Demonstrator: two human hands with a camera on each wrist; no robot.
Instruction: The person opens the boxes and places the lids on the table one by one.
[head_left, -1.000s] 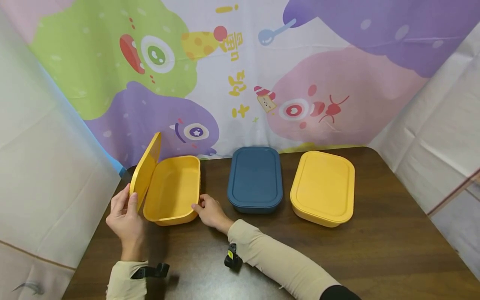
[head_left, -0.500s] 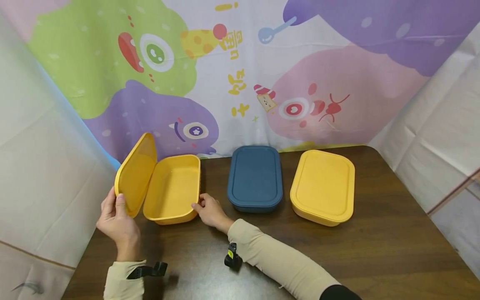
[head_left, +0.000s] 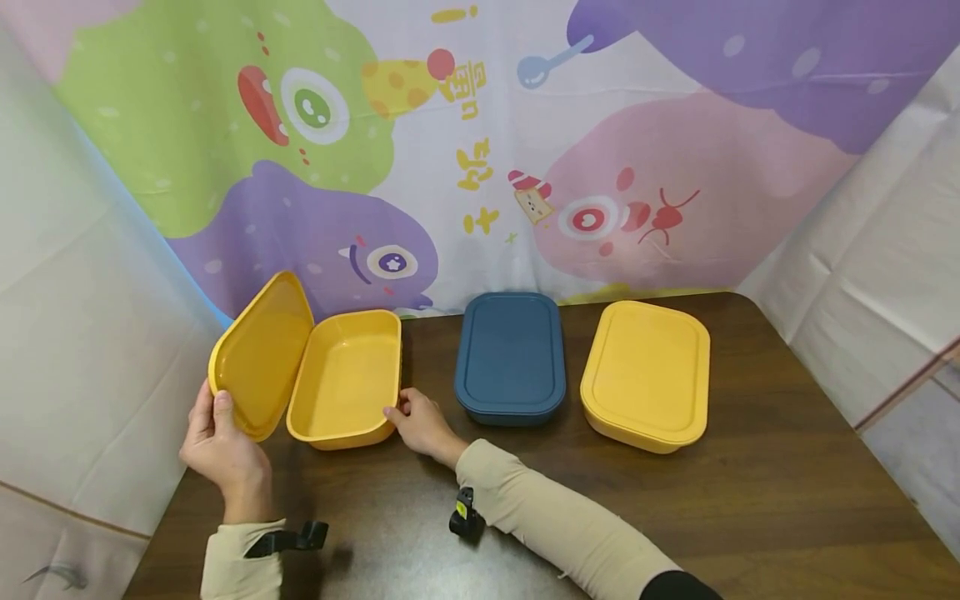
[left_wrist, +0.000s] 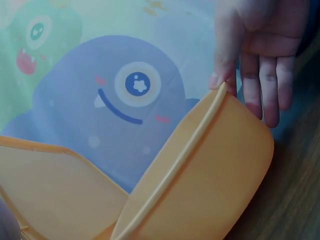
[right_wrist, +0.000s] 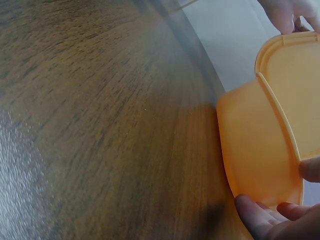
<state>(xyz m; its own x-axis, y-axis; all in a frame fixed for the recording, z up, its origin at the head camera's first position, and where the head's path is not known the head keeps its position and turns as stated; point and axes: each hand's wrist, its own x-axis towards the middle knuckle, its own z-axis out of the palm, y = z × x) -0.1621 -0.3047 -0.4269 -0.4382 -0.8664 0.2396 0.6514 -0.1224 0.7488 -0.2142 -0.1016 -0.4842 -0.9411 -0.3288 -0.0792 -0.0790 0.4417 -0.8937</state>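
An empty yellow lunch box point(head_left: 347, 383) sits on the left of the table in the head view. Its yellow lid point(head_left: 262, 362) stands tilted up along the box's left side, inner face turned to the right. My left hand point(head_left: 228, 467) pinches the lid's near left edge between thumb and fingers. At the box's near right corner, my right hand point(head_left: 426, 427) grips the rim, thumb over the edge and fingers outside. The left wrist view shows this right hand point(left_wrist: 265, 55) at the box wall point(left_wrist: 215, 165). In the right wrist view, its fingers point(right_wrist: 255, 215) lie against the box's lower side.
A blue lunch box point(head_left: 510, 354) with its lid on stands right of the open one. Further right is another yellow lunch box point(head_left: 647, 371), also lidded. The dark wooden table point(head_left: 600, 492) ends at a printed cartoon cloth point(head_left: 495, 267) behind the boxes.
My left hand has moved left with the lid, leaning it further outward from the box and uncovering more of its inner face. My right hand and the boxes have stayed put.
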